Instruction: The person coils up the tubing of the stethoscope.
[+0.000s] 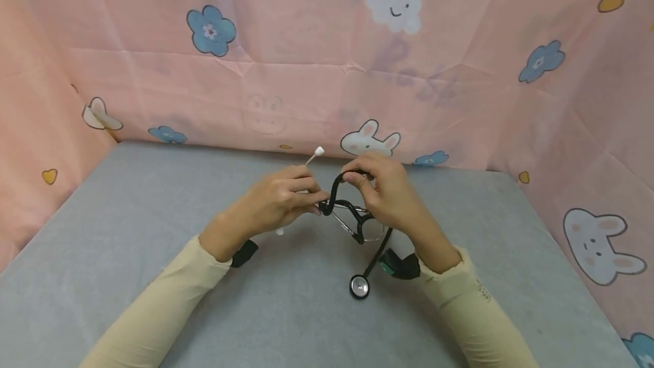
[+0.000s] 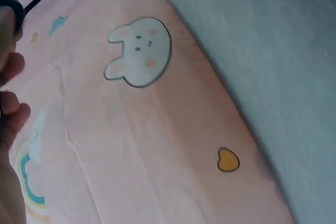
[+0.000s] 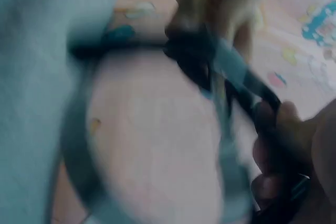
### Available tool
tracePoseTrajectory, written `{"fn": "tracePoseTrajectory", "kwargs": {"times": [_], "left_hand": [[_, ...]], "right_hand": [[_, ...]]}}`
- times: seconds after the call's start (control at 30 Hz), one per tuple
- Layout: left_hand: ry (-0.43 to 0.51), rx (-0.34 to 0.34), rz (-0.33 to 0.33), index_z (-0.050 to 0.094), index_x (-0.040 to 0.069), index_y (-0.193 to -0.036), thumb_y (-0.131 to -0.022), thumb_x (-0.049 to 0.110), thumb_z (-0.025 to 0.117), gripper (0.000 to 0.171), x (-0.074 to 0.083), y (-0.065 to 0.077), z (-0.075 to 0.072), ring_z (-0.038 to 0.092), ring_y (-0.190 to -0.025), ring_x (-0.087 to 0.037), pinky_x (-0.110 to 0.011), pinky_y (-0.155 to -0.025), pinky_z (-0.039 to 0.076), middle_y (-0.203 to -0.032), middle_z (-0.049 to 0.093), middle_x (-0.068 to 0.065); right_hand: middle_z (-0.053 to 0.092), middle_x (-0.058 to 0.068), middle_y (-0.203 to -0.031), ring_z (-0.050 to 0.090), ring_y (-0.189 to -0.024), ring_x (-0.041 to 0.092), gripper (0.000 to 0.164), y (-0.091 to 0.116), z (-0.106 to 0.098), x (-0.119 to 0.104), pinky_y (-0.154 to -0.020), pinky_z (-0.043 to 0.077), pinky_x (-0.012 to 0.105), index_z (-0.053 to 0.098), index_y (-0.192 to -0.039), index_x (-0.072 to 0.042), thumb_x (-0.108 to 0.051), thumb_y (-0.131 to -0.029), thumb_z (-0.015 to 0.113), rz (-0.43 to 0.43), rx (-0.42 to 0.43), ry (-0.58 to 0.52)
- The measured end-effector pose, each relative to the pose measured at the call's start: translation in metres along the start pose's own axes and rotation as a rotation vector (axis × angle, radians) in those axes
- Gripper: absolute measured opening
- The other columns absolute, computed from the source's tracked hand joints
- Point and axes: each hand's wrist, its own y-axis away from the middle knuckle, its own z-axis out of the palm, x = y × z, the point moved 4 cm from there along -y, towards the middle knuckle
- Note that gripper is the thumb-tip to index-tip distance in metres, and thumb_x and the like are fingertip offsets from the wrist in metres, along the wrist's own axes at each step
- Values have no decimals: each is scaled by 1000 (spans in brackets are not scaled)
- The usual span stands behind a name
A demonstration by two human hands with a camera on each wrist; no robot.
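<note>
one left hand (image 1: 276,197) showed leftmost on my distant feed, its fingers pinching the stethoscope (image 1: 360,223) at its metal tubes, a white ear tip (image 1: 319,151) poking up behind them. between the hands, over the grey table (image 1: 286,311), i saw black tubing (image 1: 334,189) bent in a loop; lower, the round chest piece (image 1: 360,287) hung or rested, i couldn't tell which. rightmost, the right hand (image 1: 392,192) pinched the tubing between thumb and fingers.

Smooth, matt stethoscope tubing (image 1: 334,192); shiny metal chestpiece (image 1: 360,287)
</note>
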Motion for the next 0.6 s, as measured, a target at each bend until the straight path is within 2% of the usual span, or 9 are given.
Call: {"fn": "tracePoseTrajectory", "kwargs": {"times": [0.1, 0.23, 0.33, 0.47, 0.53, 0.6], "left_hand": [[130, 17, 31, 79, 7, -103, -81, 23, 79, 27, 3, -3, -2, 62, -90, -14, -24, -83, 53, -90, 73, 1], [219, 69, 50, 78, 5, -102, -80, 20, 81, 26, 8, -6, -3, 63, -87, -14, -24, -80, 53, -89, 74, -1], [298, 130, 39, 78, 3, -99, -77, 16, 84, 26, 11, -7, -4, 64, -83, -14, -23, -78, 53, -87, 75, -2], [400, 220, -23, 75, 2, -93, -70, 8, 88, 28, 13, -8, -6, 64, -80, -14, -20, -73, 53, -85, 73, -4], [383, 237, -54, 74, 3, -94, -68, 8, 89, 31, 13, -8, -6, 61, -78, -13, -19, -70, 51, -83, 71, -3], [302, 229, -65, 73, 5, -97, -68, 12, 89, 34, 14, -10, -5, 58, -76, -12, -21, -69, 49, -81, 68, -1]], "right_hand": [[69, 4, -96, 49, -80, 16, 11, 0, -8, 5, -68, 41, 33, 74, -101, -9, -14, -96, 65, -8, -17, -15], [69, 5, -99, 49, -80, 15, 12, 0, -9, 12, -69, 41, 33, 74, -102, -10, -13, -95, 66, -4, -36, -90], [67, 4, -96, 48, -78, 13, 11, -2, -6, 19, -69, 39, 29, 74, -101, -9, -11, -94, 66, -13, -37, -187], [60, 4, -84, 44, -68, 10, 15, -5, 1, 27, -63, 38, 22, 72, -100, -3, -14, -96, 63, -85, -30, -337], [58, 5, -83, 41, -64, 10, 17, -6, 5, 28, -60, 37, 21, 72, -100, -1, -15, -97, 62, -83, -15, -381], [60, 6, -85, 41, -64, 10, 19, -6, 8, 27, -60, 36, 21, 72, -101, -1, -16, -98, 62, -29, 4, -379]]}}
